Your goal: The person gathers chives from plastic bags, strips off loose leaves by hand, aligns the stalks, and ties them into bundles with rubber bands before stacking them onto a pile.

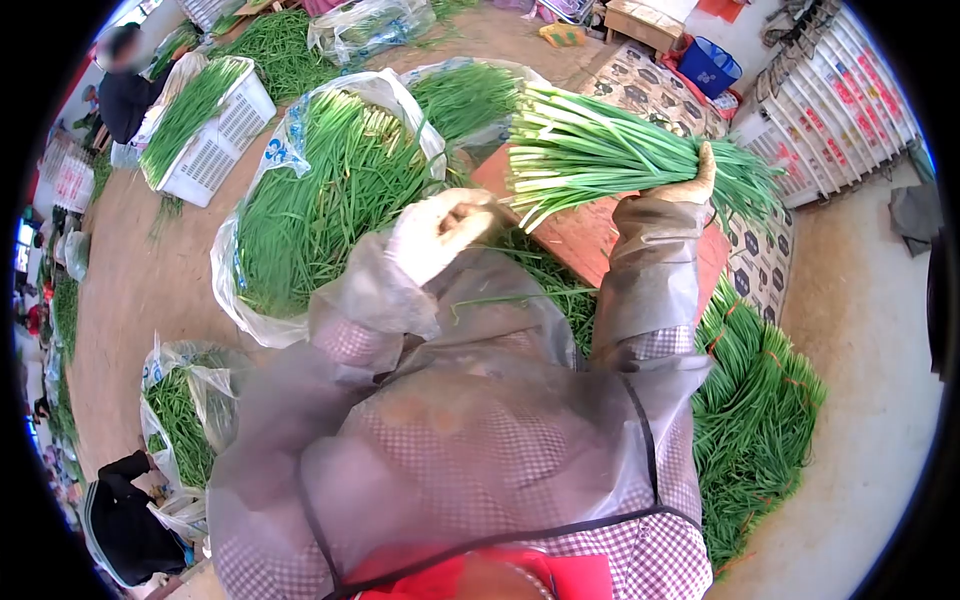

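Observation:
A thick bunch of long green stalks with pale ends (600,150) lies over a red board (580,235), its pale ends pointing left. My right hand (690,180), at the end of a translucent sleeve, is wrapped round the bunch near its leafy part. My left hand (440,230) is left of the bunch, apart from it, with its fingers curled together; whether something small is between them I cannot make out. Just beyond my left hand stands a big plastic bag (228,265) full of loose green stalks (330,190).
Tied bundles of greens (755,430) lie at my right. A white crate (205,160) with greens stands at upper left, near a seated person (125,100). Another person (125,520) is at lower left beside a bag (215,400). A blue basket (710,68) and white crates (830,110) stand at upper right.

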`<action>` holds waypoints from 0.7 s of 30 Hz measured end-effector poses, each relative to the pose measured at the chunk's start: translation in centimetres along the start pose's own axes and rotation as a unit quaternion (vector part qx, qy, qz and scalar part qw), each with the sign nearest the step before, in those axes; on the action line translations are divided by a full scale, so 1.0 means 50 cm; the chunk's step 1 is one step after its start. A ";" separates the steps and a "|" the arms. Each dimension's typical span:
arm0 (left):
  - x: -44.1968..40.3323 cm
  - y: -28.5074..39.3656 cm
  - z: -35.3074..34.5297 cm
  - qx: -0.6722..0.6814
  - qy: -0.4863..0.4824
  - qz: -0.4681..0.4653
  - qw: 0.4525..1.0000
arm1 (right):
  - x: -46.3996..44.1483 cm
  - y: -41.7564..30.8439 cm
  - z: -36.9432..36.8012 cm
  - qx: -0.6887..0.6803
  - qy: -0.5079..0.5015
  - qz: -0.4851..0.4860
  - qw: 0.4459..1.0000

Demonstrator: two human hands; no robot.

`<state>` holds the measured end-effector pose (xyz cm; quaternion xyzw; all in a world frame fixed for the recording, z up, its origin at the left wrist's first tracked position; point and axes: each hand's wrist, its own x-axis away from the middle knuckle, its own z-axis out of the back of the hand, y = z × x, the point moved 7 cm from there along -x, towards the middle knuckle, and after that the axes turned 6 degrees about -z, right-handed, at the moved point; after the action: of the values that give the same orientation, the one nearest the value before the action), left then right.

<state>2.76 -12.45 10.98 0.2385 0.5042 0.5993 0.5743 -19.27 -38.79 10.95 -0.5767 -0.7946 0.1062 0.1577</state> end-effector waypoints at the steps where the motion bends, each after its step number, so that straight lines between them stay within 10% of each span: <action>1: -0.007 0.004 -0.013 0.000 0.000 0.000 1.000 | 0.001 0.008 0.001 0.000 0.000 0.000 1.000; 10: -0.008 -0.012 -0.045 0.179 0.036 0.126 0.975 | 0.045 0.040 -0.032 0.015 0.026 0.014 0.999; 16: 0.007 0.013 -0.036 0.086 0.082 -0.003 0.993 | 0.020 0.041 -0.005 0.025 0.034 0.018 0.999; 21: 0.029 -0.013 -0.017 0.203 0.011 0.129 0.971 | 0.018 0.036 -0.001 0.028 0.045 0.012 0.998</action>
<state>1.98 -11.50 9.68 0.4066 0.5866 0.5556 0.4265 -17.90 -37.37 10.48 -0.5856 -0.7763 0.1043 0.2087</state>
